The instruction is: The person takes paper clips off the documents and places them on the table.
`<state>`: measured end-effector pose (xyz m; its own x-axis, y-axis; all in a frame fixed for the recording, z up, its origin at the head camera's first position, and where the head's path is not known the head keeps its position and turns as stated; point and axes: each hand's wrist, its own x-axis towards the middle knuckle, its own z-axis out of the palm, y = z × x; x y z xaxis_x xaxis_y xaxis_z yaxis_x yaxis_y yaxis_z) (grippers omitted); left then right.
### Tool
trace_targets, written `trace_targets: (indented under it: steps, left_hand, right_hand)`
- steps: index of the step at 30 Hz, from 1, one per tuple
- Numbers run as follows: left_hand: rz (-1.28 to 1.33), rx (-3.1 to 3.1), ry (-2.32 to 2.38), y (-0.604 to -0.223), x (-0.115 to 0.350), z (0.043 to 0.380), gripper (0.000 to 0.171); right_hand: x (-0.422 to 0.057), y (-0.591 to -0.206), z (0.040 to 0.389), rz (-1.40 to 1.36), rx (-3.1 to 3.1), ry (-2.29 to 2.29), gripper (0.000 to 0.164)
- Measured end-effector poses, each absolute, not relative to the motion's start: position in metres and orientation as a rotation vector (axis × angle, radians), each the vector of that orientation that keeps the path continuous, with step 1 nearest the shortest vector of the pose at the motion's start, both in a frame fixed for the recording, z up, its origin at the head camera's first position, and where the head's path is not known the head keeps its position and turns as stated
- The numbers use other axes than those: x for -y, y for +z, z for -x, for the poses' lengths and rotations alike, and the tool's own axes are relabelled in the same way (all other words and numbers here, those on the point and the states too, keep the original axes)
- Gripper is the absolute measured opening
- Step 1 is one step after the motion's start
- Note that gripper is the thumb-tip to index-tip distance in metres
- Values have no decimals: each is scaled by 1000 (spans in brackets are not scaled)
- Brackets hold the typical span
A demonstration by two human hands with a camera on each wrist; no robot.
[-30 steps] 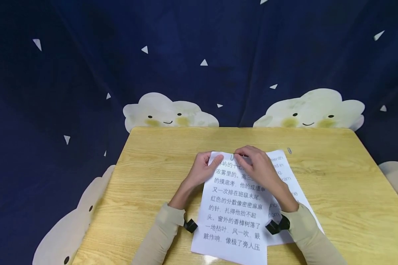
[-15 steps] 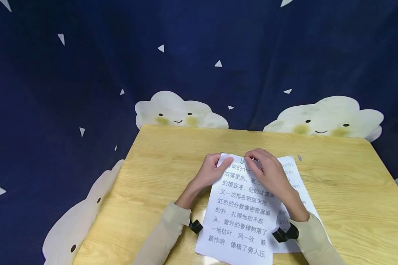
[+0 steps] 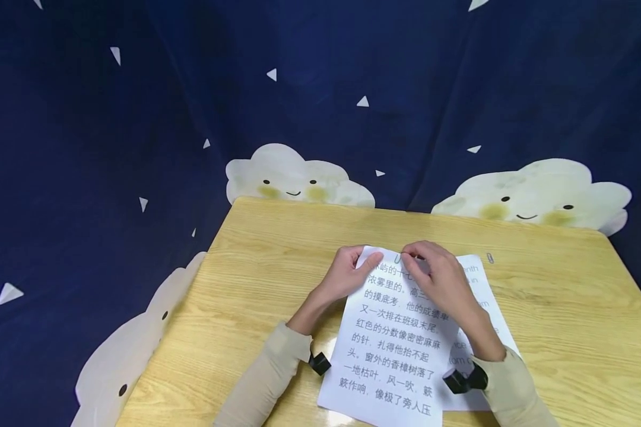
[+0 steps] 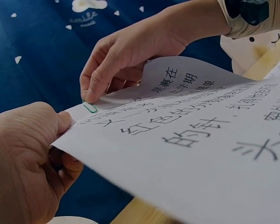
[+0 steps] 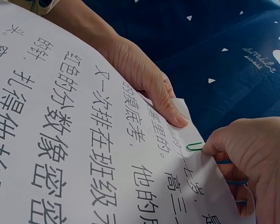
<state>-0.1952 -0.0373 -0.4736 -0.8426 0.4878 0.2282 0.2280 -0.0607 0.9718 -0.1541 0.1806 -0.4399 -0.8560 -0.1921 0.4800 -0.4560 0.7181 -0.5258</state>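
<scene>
A white sheet printed with large Chinese characters is raised at its top edge above the wooden table. My left hand pinches its top left corner, thumb on the printed side. On the top edge sits a green paper clip, its loop lying over the printed face. My right hand pinches the clip's outer end between thumb and forefinger at that edge. In the left wrist view the same clip shows right under the right fingertips. How far it reaches behind the sheet is hidden.
A second sheet with English print lies on the table, partly under the first sheet and right arm. Another paper clip lies beyond its top right corner. A dark blue curtain with clouds hangs behind the table.
The head view has swung, so table, sheets and hands appear farther right and slightly lower. Both hands keep their pinch, and the clip shows no clear shift on the sheet.
</scene>
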Motion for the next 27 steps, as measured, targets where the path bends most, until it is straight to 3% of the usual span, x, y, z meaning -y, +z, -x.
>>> trace_targets:
  steps: [27]
  left_hand:
    - [-791, -1998, 2070, -474, 33, 193, 26]
  right_hand:
    - [-181, -438, 153, -507, 2477, 958, 7]
